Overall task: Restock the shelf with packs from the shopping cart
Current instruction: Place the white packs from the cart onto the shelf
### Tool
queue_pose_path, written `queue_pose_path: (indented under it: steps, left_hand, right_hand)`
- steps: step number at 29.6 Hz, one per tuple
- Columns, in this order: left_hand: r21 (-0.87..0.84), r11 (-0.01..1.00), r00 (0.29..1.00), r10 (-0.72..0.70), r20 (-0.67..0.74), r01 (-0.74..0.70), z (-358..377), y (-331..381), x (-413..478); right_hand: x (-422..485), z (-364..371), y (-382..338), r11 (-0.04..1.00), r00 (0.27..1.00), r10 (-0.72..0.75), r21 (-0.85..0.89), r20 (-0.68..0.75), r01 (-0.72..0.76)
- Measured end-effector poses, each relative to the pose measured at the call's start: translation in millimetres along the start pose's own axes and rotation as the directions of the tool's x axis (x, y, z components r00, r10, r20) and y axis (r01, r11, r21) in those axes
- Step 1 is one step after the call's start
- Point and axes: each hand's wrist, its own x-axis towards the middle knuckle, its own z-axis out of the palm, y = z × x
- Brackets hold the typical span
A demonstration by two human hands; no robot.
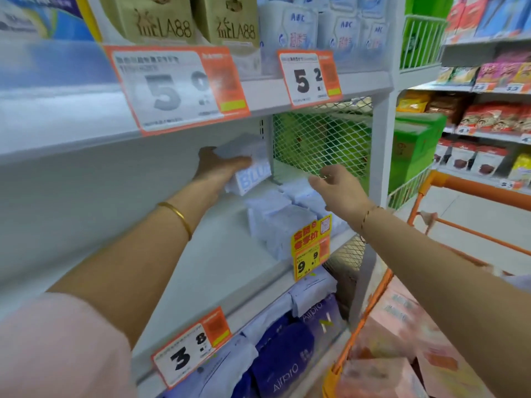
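Pale-blue pack with "BLU" lettering is up at the back of the middle shelf, tilted on one edge and close to the green mesh side panel. From the head view, the left hand has it: the fingers wrap across its front face, the thumb sits over the top, a firm grasp. That arm reaches long and straight into the shelf, palm turned towards the pack, with a gold bangle on the wrist and a pink sleeve at the near end.

Over to the right hand: it hovers in front of the mesh, above the stacked packs that lie flat on the same shelf. Its fingers are loosely curled and released, and nothing shows in them. Back of the hand up, wrist slightly bent, a thin bracelet around it, the forearm coming in from the lower right.

A yellow price tag hangs on the shelf edge just in front of the stacked packs. At the right stands the orange shopping cart, with pink packs inside it, blurred.
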Motion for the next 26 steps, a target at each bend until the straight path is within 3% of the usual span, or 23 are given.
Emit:
queue_pose_path:
  steps: [6,11,19,23,26]
  left_hand:
    - [0.112,0.988,0.991,-0.099,-0.09,0.109,-4,-77,83]
    - [0.194,0.96,0.979,-0.201,-0.017,0.2,13,-85,78]
    - [0.205,0.921,0.921,-0.363,0.144,0.331,23,-105,74]
    - [0.262,0.915,0.939,-0.336,0.078,0.306,23,-96,67]
    - [0.364,0.918,0.987,-0.154,-0.038,0.157,28,-72,56]
  right_hand:
    - [19,16,29,0.998,0.996,-0.016,-0.066,-0.085,0.011]
    - [21,25,42,0.995,0.982,-0.053,-0.088,-0.18,0.037]
    - [20,34,44,0.995,0.98,-0.092,-0.056,-0.176,0.084]
    - [14,29,35,0.996,0.982,-0.079,-0.051,-0.173,0.071]
    - [3,10,27,0.996,0.987,-0.051,-0.08,-0.151,0.04]
